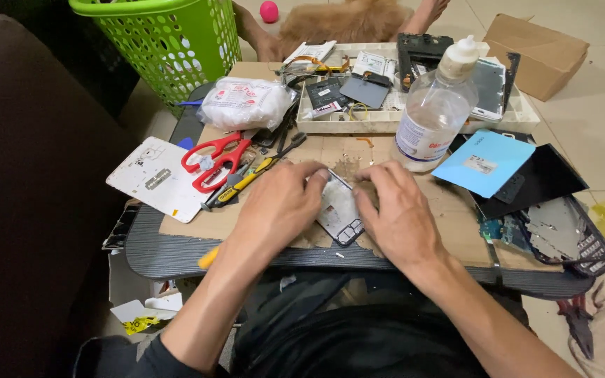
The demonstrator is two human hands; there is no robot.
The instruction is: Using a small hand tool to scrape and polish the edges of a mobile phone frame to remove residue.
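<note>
Both hands work a phone frame (339, 210) lying on the cardboard sheet (449, 210) at the table's front edge. The left hand (278, 206) pinches its upper left corner; the right hand (399, 213) has fingers pressed down along its right side. Red scissors (213, 162) lie left of the frame, a clear bottle (434, 115) stands beyond it, a blue back cover (483, 162) to its right.

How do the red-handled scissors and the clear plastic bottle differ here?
The scissors lie flat on the cardboard, left of the left hand; the bottle stands upright beyond the right hand. The scissors have red handles; the bottle is clear with a white cap. Neither hand touches them.
</note>
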